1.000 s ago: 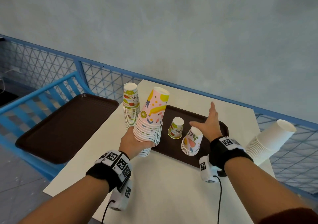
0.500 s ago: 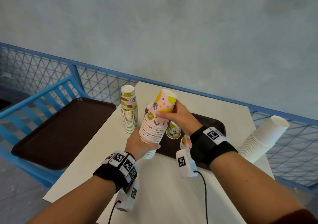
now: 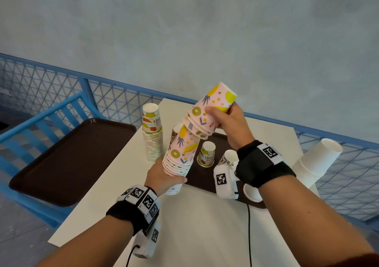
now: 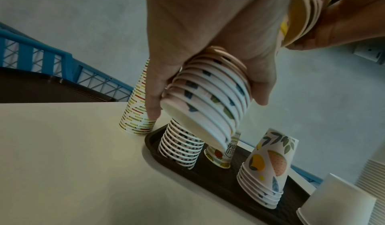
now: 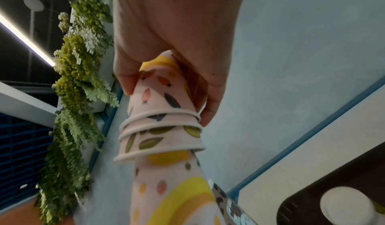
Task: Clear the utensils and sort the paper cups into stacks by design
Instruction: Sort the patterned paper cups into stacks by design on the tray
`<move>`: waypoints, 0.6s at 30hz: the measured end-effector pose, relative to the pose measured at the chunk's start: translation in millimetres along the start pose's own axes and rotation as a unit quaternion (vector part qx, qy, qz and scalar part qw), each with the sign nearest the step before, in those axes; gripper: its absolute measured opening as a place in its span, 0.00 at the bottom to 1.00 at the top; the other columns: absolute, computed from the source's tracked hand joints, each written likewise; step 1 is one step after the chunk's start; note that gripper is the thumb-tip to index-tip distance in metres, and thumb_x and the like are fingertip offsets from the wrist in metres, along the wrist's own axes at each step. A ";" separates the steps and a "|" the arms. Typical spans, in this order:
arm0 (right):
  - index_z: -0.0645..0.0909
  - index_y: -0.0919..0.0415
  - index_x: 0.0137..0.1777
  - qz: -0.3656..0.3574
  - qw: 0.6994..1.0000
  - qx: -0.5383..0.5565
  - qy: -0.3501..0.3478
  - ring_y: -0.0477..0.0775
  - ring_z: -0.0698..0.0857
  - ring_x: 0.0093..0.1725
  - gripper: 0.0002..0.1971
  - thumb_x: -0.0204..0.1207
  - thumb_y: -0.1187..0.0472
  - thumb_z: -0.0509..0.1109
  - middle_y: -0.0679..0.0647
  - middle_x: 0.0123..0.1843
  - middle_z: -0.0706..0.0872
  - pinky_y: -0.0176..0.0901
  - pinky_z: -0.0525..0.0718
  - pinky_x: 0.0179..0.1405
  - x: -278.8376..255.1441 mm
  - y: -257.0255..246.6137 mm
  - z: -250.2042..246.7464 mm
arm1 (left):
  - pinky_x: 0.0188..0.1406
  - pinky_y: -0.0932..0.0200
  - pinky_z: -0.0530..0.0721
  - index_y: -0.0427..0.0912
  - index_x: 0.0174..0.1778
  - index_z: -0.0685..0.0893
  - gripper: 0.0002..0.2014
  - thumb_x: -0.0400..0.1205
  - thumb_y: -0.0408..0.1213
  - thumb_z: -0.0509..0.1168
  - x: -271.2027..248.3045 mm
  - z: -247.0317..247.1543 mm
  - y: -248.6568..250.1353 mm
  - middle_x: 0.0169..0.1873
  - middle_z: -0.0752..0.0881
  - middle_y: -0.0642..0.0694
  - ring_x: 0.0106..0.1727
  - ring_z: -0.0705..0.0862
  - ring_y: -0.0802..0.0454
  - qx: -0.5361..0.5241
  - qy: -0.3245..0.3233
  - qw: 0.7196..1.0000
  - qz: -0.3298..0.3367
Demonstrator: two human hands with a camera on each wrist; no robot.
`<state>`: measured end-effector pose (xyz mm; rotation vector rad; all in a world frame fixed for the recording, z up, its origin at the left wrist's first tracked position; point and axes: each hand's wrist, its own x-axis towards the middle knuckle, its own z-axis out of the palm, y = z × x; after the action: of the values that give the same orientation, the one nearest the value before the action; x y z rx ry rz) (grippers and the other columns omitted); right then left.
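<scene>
A white table [image 3: 205, 221] stands against a blue mesh railing. On it, near the far left edge, a tall stack of upside-down fruit-print cups [image 3: 152, 137] rests directly on the tabletop. Just to its right lies a dark brown tray [image 3: 202, 176], its near edge running across the middle of the table. At the table's right edge a leaning stack of plain white cups [image 3: 316, 161] shows; whether it rests on the tabletop cannot be told. A second brown tray [image 3: 67, 160] sits off the table on a blue bench [image 3: 24, 131] to the left.
</scene>
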<state>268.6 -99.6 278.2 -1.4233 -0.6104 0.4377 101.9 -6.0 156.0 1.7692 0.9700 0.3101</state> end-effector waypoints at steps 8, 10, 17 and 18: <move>0.74 0.64 0.65 -0.045 0.978 -0.106 0.174 0.57 0.84 0.60 0.27 0.68 0.62 0.78 0.58 0.61 0.84 0.50 0.85 0.57 15.9 25.0 -51.4 | 0.62 0.52 0.77 0.44 0.66 0.73 0.42 0.57 0.41 0.83 0.5 -2.8 1.4 0.60 0.82 0.46 0.62 0.80 0.45 -0.004 0.006 1.000 -0.006; 0.72 0.64 0.66 -0.026 0.964 -0.177 0.198 0.57 0.83 0.60 0.28 0.68 0.61 0.78 0.59 0.61 0.83 0.45 0.82 0.56 10.4 42.7 -60.6 | 0.60 0.54 0.76 0.45 0.67 0.73 0.40 0.60 0.38 0.83 0.6 -2.5 2.6 0.60 0.82 0.47 0.59 0.79 0.48 -0.002 0.009 1.000 0.000; 0.66 0.61 0.72 0.064 0.952 -0.250 0.165 0.60 0.81 0.64 0.34 0.68 0.61 0.77 0.59 0.64 0.81 0.50 0.80 0.63 -8.2 100.9 -71.9 | 0.56 0.58 0.73 0.45 0.67 0.72 0.38 0.62 0.38 0.82 -0.8 -1.7 8.7 0.54 0.79 0.52 0.55 0.76 0.52 0.009 0.008 1.000 0.005; 0.65 0.60 0.74 0.072 0.951 -0.255 0.158 0.60 0.81 0.65 0.36 0.68 0.62 0.77 0.59 0.66 0.81 0.51 0.79 0.64 -9.0 107.1 -73.2 | 0.56 0.58 0.73 0.45 0.67 0.72 0.38 0.62 0.38 0.82 -1.1 -2.3 9.1 0.53 0.79 0.52 0.55 0.76 0.52 0.010 0.009 1.000 0.005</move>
<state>315.9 -150.2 168.1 -1.9946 -0.3689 0.1579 104.0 -6.4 165.3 1.7931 0.9794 0.3241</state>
